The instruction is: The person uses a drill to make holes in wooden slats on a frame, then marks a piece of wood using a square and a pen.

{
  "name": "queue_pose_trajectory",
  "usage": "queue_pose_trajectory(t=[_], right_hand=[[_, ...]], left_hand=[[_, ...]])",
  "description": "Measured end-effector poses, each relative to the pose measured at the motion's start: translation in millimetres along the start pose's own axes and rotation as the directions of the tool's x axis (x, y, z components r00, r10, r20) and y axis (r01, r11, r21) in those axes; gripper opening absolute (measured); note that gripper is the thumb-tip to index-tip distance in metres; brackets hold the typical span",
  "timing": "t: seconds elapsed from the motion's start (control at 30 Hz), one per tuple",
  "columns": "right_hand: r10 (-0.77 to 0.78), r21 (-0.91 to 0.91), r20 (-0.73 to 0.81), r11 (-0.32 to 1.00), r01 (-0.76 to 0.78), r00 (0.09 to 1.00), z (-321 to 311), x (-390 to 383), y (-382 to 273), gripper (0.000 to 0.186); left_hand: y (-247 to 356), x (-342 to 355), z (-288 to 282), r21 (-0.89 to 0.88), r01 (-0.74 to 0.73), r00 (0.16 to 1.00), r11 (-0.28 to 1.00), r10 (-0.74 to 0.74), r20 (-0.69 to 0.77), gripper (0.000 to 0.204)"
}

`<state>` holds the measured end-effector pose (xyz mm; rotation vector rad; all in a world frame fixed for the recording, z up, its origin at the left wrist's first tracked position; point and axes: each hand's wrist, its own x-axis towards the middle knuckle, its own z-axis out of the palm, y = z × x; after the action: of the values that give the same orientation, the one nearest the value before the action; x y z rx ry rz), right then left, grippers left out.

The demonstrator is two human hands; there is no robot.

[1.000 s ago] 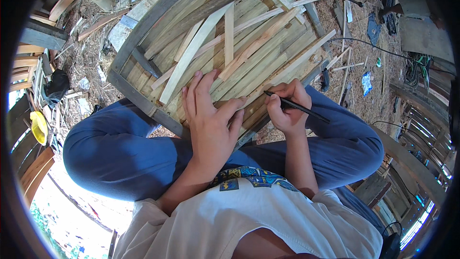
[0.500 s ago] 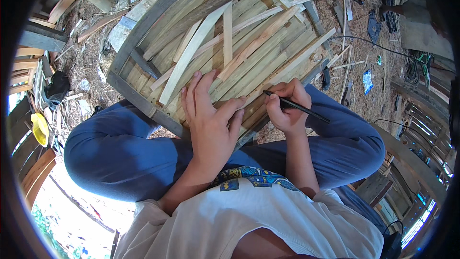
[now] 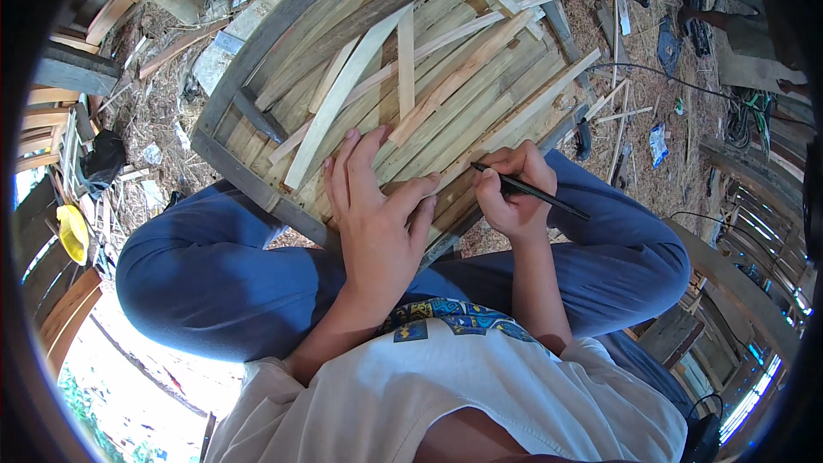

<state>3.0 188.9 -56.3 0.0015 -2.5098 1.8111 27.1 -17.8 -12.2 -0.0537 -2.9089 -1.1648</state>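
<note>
Across my lap's far side lies a slatted wooden panel in a dark, curved wooden frame. My left hand rests with its fingers spread on the panel's near part, touching the slats. In my right hand is a slim black pen, pinched between thumb and fingers. Its tip points left and meets or nearly meets a long pale wood strip along the panel's near edge. Several loose strips lie over the slats, among them a pale one just beyond my left fingertips.
Straw and wood scraps litter the ground around the panel. To the right are a blue packet and a black cable. A yellow object sits at far left. Another person's limbs show at upper right.
My hands and the pen hold the same place. At upper right, the other person's limbs have shifted slightly.
</note>
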Motion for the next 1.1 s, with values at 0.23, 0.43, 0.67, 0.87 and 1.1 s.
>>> queue_pose_trajectory(t=[0.23, 0.43, 0.67, 0.87, 1.1], right_hand=[[-0.001, -0.013, -0.001, 1.000, 0.001, 1.000, -1, 1, -2, 0.025], [-0.015, -0.027, 0.004, 1.000, 0.016, 1.000, -2, 0, 3, 0.025], [-0.009, -0.023, 0.000, 1.000, 0.009, 1.000, -1, 0, 2, 0.025], [-0.042, -0.034, 0.082, 0.998, 0.045, 0.996, -5, 0, 0, 0.021], [0.011, 0.001, 0.028, 1.000, -0.011, 1.000, -15, 0, 6, 0.020]], left_hand=[[1, 0, 0, -0.001, 0.001, 1.000, 1.000, -0.001, -0.003, 0.029], [1, 0, 0, -0.001, -0.001, 1.000, 1.000, 0.001, 0.002, 0.029], [0, 0, 0, 0.000, -0.005, 1.000, 1.000, 0.005, 0.000, 0.027], [-1, -1, 0, 0.013, -0.012, 1.000, 1.000, 0.013, -0.001, 0.026], [0, 0, -1, 0.005, -0.010, 1.000, 1.000, 0.010, 0.005, 0.027]])
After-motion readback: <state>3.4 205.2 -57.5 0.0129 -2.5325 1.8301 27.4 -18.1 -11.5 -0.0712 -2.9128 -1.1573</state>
